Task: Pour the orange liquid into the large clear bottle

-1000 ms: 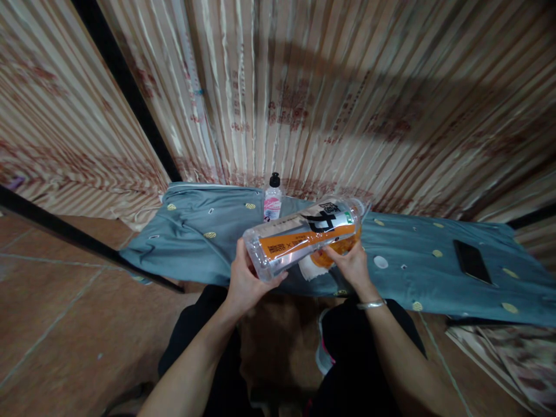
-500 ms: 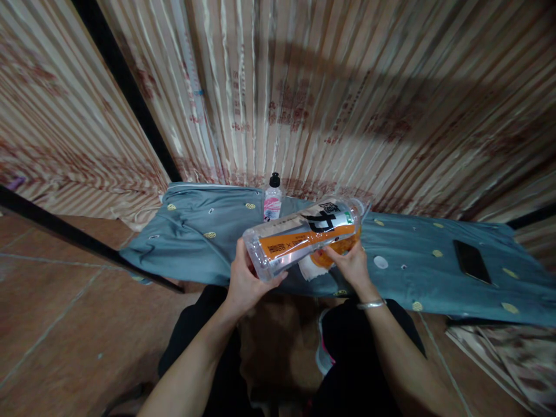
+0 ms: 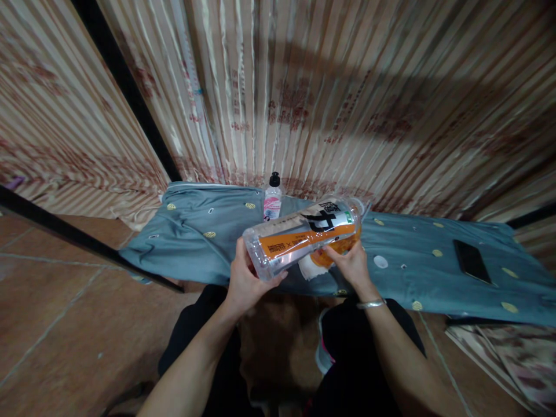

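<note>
bottle [image 3: 304, 234] with the orange and silver label is tilted above the teal cloth [image 3: 195, 240], right in front of me. left hand [image 3: 249, 281] is wrapped round its base end, and my right hand [image 3: 354, 263] looks curled round an orange see-through container [image 3: 322, 259] just under the neck half, though most of those fingers are hidden. i'd call the step in hand holding the two together at a slant; can't tell if anything's running between them. imo the next move calls for steady wrists and no squeezing, since thin plastic probably dents. the bottle blocks a lot of the container, plus the bottom of the black-capped little bottle [image 3: 272, 204]. there's white crumpled stuff [image 3: 313, 270] by the container, and a dark phone [image 3: 472, 262] well off right, clear of my elbows.
</note>
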{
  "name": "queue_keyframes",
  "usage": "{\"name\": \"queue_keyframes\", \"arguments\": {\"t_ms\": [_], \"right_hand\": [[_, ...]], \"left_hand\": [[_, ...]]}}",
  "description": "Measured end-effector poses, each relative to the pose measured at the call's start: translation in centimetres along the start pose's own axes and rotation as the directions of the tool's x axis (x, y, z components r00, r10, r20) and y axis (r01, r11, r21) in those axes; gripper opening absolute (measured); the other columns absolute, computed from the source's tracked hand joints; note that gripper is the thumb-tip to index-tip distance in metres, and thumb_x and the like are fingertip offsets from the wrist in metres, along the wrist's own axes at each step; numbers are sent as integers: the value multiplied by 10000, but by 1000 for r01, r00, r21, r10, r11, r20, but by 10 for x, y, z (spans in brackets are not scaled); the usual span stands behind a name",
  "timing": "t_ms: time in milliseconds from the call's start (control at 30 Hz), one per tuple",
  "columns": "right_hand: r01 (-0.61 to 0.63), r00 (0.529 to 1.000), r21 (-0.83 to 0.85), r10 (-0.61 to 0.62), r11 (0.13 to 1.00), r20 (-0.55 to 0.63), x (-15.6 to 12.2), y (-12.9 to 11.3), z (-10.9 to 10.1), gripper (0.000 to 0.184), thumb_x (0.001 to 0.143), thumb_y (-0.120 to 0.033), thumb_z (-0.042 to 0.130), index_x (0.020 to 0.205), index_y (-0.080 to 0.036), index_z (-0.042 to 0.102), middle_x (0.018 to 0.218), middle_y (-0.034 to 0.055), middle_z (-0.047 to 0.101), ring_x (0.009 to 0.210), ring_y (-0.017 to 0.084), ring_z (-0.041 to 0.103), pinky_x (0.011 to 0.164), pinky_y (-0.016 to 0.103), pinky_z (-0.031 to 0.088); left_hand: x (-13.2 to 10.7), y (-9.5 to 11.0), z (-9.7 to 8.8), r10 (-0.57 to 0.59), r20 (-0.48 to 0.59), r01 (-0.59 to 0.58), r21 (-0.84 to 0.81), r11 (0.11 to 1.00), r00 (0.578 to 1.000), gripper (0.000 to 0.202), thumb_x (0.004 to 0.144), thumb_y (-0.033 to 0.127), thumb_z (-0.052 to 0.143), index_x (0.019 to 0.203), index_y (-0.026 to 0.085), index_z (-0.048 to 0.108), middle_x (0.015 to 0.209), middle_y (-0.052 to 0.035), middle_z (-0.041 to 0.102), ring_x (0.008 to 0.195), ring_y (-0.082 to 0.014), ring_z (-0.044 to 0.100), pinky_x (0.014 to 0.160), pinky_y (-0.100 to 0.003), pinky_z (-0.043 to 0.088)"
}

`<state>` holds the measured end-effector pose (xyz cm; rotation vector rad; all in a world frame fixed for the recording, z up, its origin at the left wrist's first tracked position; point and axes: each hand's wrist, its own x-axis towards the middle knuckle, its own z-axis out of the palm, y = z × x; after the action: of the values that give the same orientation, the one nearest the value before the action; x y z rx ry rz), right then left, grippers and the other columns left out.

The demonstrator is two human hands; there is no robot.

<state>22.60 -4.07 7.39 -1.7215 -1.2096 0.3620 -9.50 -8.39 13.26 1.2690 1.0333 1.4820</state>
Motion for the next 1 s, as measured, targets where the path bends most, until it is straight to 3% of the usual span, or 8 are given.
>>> {"name": "queue_keyframes", "arguments": {"t_ms": [500,733,1000], "right_hand": [[-47,999,32,47,998,12,-2,-12,-1,1197,552,-1001,1007,1409,-206,751,1432,314,912,1371,586,876,1202,754,713],[25,999,4,-24,1000,-26,-1,-3,1,1114,597,-1053,982,1343,-252,769,1329,247,950,1271,544,907,1128,708,743],[-3,1000,23,3,1000,-5,0,-2,1,1075,597,-1031,977,1323,-273,742,1301,235,940,1309,553,895,1150,723,737]], "left_hand": [[0,-1,-2,-23,17,23,-6,1000,1000,917,625,631,1221,1281,300,672,1293,-130,975,1235,-458,987,1054,-622,851],[0,-4,-1,-8,23,8,7,1000,1000,937,636,664,1209,1302,300,661,1269,-102,967,1212,-432,992,1025,-597,858],[0,-3,-1,-22,11,23,-15,1000,1000,942,611,640,1230,1297,301,682,1258,-108,961,1208,-452,982,1033,-643,854]]}}
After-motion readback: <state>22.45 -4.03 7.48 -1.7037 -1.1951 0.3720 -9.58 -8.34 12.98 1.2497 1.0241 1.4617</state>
